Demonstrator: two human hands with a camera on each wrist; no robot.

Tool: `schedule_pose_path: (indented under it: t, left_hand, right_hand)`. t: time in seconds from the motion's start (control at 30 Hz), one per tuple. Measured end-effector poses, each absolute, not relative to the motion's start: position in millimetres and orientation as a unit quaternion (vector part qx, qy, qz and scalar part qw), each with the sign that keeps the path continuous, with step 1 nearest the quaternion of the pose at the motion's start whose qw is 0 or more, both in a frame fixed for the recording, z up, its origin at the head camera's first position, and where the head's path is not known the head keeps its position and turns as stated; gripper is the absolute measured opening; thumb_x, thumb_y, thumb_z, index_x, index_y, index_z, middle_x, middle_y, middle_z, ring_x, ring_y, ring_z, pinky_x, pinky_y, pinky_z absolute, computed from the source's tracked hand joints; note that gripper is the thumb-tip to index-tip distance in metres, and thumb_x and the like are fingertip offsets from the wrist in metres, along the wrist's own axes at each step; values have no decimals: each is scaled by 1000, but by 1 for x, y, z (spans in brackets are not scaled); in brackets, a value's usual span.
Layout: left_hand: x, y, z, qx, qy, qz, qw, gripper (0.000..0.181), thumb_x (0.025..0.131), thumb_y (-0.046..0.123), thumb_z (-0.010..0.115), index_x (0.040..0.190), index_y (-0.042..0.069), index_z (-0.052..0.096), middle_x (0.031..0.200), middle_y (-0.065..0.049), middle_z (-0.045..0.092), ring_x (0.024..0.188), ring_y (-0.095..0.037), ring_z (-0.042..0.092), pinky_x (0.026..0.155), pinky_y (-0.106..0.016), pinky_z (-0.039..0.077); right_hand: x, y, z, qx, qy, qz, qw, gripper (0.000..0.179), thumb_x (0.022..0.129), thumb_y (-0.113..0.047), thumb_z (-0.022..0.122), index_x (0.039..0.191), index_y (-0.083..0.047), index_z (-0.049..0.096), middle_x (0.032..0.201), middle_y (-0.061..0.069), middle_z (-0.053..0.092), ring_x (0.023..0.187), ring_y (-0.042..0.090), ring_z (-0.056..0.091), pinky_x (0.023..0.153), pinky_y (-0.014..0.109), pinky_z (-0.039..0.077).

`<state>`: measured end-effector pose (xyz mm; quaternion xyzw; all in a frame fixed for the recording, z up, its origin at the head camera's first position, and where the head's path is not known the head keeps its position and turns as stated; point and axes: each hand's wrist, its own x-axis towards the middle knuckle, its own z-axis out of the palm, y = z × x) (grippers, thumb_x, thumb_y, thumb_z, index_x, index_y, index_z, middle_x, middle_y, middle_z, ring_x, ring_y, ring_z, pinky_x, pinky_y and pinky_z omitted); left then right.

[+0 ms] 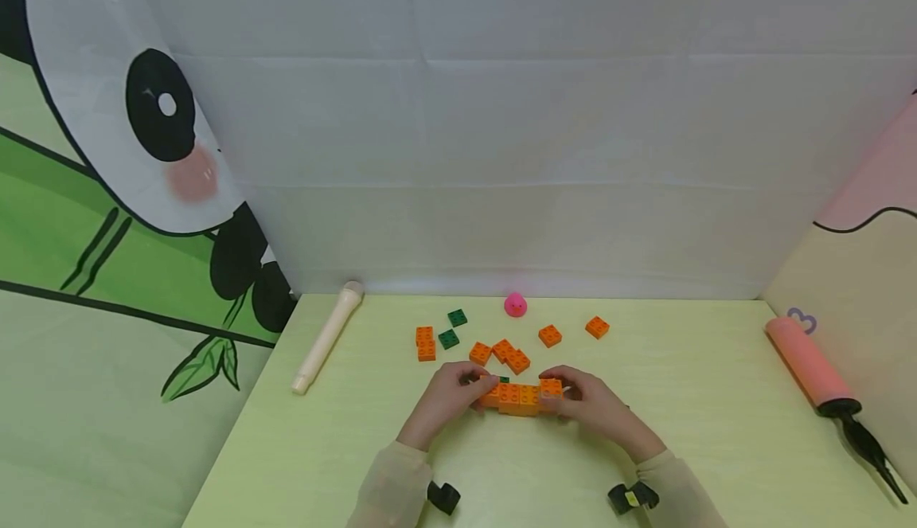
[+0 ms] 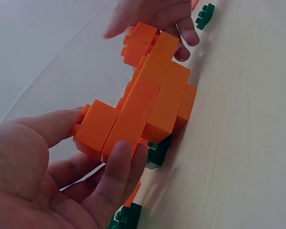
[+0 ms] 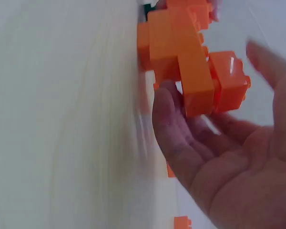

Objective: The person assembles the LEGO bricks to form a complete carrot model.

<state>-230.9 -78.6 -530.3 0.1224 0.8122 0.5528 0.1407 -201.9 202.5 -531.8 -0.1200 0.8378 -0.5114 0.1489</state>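
Note:
Joined orange toy building bricks [image 1: 519, 400] form a row above the table front, with a raised brick at each end. My left hand [image 1: 456, 396] grips its left end; in the left wrist view the thumb lies on one side and the fingers [image 2: 115, 167] on the other. At the right end is my right hand [image 1: 591, 404]. Its fingers [image 3: 168, 107] are beside and behind the bricks, while its blurred thumb stands away from them. A green brick [image 2: 159, 153] shows partly behind the row; whether it is attached, I cannot tell.
Loose orange bricks [image 1: 550, 335] and green bricks [image 1: 449, 338] lie beyond my hands. A pink ball-like toy [image 1: 515, 305] sits at the back edge by the white wall sheet. A pale rod [image 1: 328, 337] lies left; a pink cylinder with black nozzle [image 1: 809, 361] lies right.

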Motion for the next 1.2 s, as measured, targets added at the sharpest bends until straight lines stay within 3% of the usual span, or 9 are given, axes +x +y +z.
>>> schedule_pose_path:
  t: [0.13,0.3,0.57,1.2]
  left_hand:
    - [-230,-79,-530,124,811,554,139,22,99,34,74,98,12,76,81,-2,67,71,-24,68,71,-36,54]
    - [-230,-79,-531,125,809,558,140,24,98,37,74,97,13,77,81,-1,67,71,-25,68,71,-37,55]
    - [-232,-79,-532,125,805,562,142,24,98,38,74,98,14,77,81,-1,67,71,-25,68,71,-36,55]
    - [-232,-81,-531,128,802,564,149,22,99,35,74,100,13,77,82,-1,67,72,-25,70,73,-36,56]
  right_hand:
    - [-201,197,-528,-49,784,-590,184,54,106,-43,61,133,4,62,115,12,68,87,27,71,81,37,61]
    - [-201,196,-529,-13,742,-638,205,54,105,-41,63,130,7,62,112,13,67,89,27,72,83,38,61]
    - [-203,197,-529,-1,709,-668,226,46,104,-35,67,124,7,67,113,12,68,93,24,71,86,37,60]
    - [-203,194,-530,-4,708,-672,218,44,105,-26,66,127,11,66,118,12,70,101,21,68,87,38,60]
